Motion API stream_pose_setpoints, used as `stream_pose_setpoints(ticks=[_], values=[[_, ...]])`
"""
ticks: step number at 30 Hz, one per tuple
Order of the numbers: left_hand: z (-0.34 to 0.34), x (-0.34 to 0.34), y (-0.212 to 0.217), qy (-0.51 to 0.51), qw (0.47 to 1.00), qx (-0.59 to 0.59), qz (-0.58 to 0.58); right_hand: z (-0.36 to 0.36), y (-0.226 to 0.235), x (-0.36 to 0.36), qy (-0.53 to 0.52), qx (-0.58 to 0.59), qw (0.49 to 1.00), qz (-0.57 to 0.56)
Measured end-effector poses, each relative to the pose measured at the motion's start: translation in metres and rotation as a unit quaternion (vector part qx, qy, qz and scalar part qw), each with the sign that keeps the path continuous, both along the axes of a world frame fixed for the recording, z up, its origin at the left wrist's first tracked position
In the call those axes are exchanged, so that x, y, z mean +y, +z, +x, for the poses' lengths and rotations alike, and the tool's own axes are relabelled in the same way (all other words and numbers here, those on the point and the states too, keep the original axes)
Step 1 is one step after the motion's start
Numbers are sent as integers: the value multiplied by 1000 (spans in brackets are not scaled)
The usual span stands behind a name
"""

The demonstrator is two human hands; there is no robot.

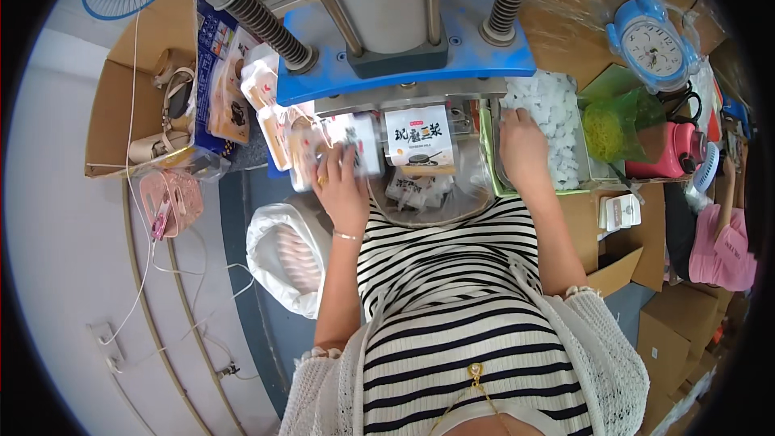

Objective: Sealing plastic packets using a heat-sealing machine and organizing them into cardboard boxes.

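Note:
My left hand (343, 192) lies over a pile of white printed packages (305, 145), fingers spread and touching them; some packages are blurred. Straight ahead, under the press, a white printed pouch (420, 141) with black lettering and a pan picture stands sharp and flat. Below it, small clear-and-white packets (420, 190) lie in a transparent bin (472, 208) at my waist. My right hand (525, 149) reaches to the left edge of a green-rimmed box of small white sachets (557, 125). Its fingers are curled together, and their tips are partly hidden, so what they hold cannot be made out.
A blue press (484, 40) with spring columns overhangs the work spot. Left are a white bag (266, 234), a pink basket (182, 198) and a cardboard box (121, 113). To the right stand a blue clock (654, 48), a pink device (663, 149), and another person's pink sleeve (718, 250).

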State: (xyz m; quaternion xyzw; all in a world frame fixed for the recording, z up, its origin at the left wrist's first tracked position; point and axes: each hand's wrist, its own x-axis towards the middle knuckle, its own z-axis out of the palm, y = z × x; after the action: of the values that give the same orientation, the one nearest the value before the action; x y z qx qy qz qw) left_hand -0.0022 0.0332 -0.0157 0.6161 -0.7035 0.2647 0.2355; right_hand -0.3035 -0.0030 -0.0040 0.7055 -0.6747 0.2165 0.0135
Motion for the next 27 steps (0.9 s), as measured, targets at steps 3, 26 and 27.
stream_pose_setpoints(ticks=[3,26,27], values=[[22,13,1,-47,971,203,114,-6,1,4,20,-37,999,17],[-72,21,9,-143,591,685,400,63,13,7,125,-596,775,170],[-71,20,7,-145,583,691,402,61,10,7,127,-582,786,163]])
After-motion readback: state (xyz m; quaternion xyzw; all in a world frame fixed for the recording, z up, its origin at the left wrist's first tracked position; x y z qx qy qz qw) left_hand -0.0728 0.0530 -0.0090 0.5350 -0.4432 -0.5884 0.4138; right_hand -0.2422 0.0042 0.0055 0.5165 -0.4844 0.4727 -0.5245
